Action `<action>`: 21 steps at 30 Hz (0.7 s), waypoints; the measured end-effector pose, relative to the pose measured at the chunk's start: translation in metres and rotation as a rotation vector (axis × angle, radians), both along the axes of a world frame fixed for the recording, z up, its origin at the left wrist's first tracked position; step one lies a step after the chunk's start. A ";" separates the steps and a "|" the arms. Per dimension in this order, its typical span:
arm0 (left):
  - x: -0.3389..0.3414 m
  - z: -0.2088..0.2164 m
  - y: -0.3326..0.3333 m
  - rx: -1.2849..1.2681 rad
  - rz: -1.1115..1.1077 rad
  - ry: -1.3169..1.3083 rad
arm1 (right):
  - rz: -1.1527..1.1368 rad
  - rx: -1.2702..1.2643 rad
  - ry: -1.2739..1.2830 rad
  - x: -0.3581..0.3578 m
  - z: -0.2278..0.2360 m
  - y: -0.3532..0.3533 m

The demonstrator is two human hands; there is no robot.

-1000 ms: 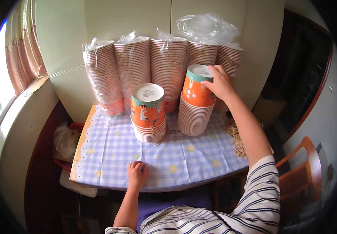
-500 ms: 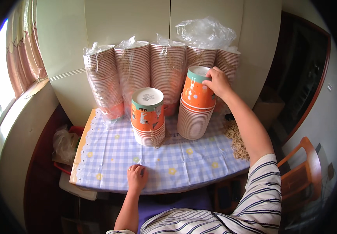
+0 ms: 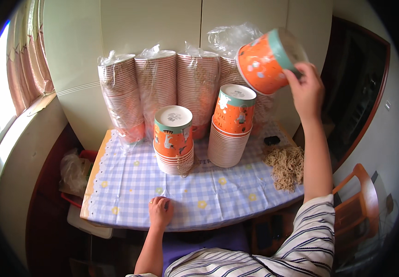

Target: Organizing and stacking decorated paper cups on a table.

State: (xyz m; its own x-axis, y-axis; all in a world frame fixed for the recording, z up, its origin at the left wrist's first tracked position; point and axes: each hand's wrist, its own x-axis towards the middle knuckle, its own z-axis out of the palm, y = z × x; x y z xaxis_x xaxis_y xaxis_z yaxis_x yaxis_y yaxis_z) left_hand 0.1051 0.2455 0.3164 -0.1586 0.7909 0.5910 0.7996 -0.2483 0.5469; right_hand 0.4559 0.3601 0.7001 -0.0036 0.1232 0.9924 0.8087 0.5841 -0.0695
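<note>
My right hand (image 3: pixel 306 90) grips an orange paper cup (image 3: pixel 261 62) with a green band by its base end, holding it tilted in the air at the upper right. Below it to the left stands an upside-down stack of paper cups (image 3: pixel 229 143), its top cup orange and green with a white base. A shorter upside-down stack (image 3: pixel 174 147) stands to the left of that one, with tan strands hanging at its side. My left hand (image 3: pixel 161 212) rests near the table's front edge, fingers curled down; whether anything is under them is hidden.
Several tall cup stacks in clear plastic bags (image 3: pixel 158 87) line the back of the table against a pale cabinet. A pile of tan rubber bands (image 3: pixel 286 168) lies at the right, beside a small black object (image 3: pixel 271 140). A checked cloth (image 3: pixel 130 194) covers the table; a wooden chair (image 3: pixel 359 203) stands right.
My right hand has lifted the top cup off the right stack, up and to the right, tilting it. Another cup now shows on top there. My left hand stays in place.
</note>
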 end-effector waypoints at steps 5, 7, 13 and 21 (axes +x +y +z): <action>0.003 0.001 0.000 0.002 0.001 0.003 | 0.148 -0.116 0.356 0.059 -0.081 -0.044; 0.005 0.005 -0.001 0.004 -0.018 0.003 | 0.329 -0.267 0.566 0.079 -0.126 -0.053; 0.003 0.005 -0.003 0.002 -0.020 0.014 | 0.992 -0.706 1.315 0.088 -0.267 -0.042; 0.006 0.014 -0.006 0.041 -0.077 -0.120 | 1.231 -1.070 1.649 0.017 -0.342 -0.060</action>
